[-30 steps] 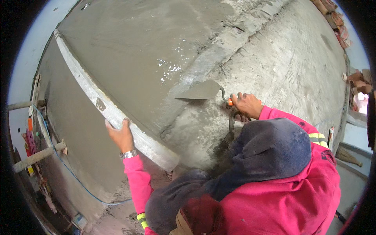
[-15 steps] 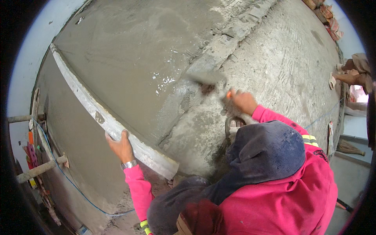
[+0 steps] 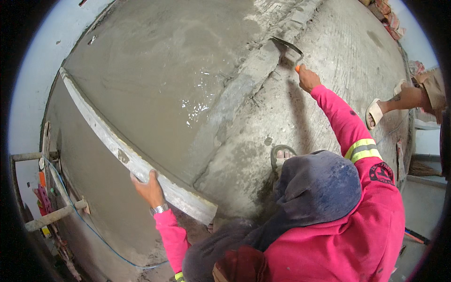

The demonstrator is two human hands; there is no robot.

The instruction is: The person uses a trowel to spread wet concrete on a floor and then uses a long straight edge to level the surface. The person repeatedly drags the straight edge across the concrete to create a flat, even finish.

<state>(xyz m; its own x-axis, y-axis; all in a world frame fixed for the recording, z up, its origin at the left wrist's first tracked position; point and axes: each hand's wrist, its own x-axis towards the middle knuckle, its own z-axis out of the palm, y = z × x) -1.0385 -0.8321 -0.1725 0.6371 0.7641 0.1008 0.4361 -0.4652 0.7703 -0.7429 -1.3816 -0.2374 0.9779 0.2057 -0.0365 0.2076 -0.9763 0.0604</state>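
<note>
My left hand (image 3: 149,189), with a metal watch at its wrist, grips the near part of a long whitish screed board (image 3: 101,127). The board lies across the wet grey mortar (image 3: 155,61), its far end near the left wall. My right arm reaches forward over the rough concrete. In my right hand (image 3: 308,79) is a trowel (image 3: 291,46) with an orange handle. Its dark blade is seen nearly edge-on, by a raised mortar strip (image 3: 253,70) that runs along the wet area's right border.
Another person's sandalled foot (image 3: 374,114) stands on the rough concrete (image 3: 338,61) at right. Scaffold pipes (image 3: 56,218) and a blue hose (image 3: 96,233) lie along the left. Sacks (image 3: 390,19) sit at the far right. My own sandalled foot (image 3: 283,154) is beside my knee.
My right hand has moved forward and right with the trowel, away from my foot. My left hand stays on the board. The other person's foot has come further into view.
</note>
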